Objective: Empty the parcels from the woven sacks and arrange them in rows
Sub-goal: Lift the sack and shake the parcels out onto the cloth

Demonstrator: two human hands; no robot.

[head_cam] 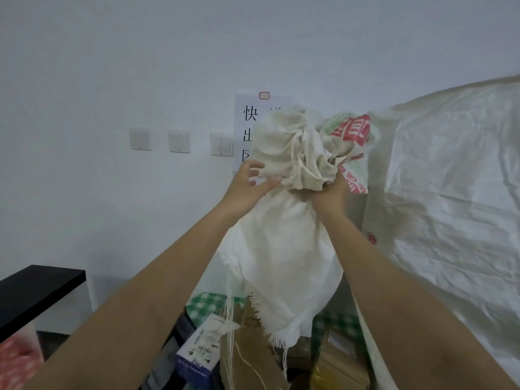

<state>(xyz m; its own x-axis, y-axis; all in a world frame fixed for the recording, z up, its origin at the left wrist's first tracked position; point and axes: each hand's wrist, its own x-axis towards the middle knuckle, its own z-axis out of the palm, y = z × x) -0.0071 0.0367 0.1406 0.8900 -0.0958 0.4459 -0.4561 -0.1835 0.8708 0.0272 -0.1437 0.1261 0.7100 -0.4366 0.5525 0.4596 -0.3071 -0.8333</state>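
I hold a white woven sack [284, 249] up in front of me, bunched at the top and hanging down with a frayed open edge. My right hand [329, 197] grips the crumpled top of the sack, which shows red and green print. My left hand [250, 184] touches the bunched cloth from the left, fingers partly spread. Under the sack lie parcels: a white and blue box [201, 353], a brown cardboard parcel [247, 358] and a taped brown parcel [342, 353], on a green checked cloth [206, 304].
A large white woven sack [450, 192] fills the right side. A black table edge [36, 291] stands at the left, with a red and white item [17, 361] below it. The wall behind carries light switches [179, 141] and a paper notice [250, 119].
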